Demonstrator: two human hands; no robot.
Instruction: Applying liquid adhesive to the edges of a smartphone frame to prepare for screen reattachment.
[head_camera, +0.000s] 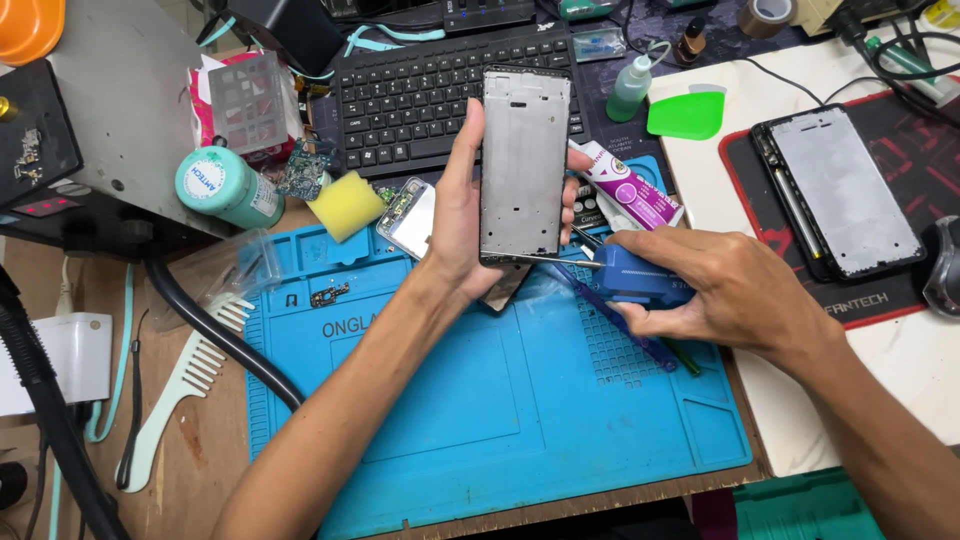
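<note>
- Holding a grey phone frame (524, 165) upright, the left hand (455, 215) wraps it from the left side, thumb on one edge, fingertips on the other; the long axis runs up and down, top end towards the black keyboard (410, 95).
- The frame sits above a blue work mat (480, 400).
- The right hand (725, 290) grips a blue tool (640, 278); its thin metal blade (550, 259) lies sideways, tip at the frame's bottom edge.
- The hand covers most of the tool, so its shape is unclear.
- A white and purple tube (630, 190) lies just behind the frame, partly hidden.
- A round teal jar (225, 187) lies left; a second phone (845, 190) lies on a red-edged pad, right.
</note>
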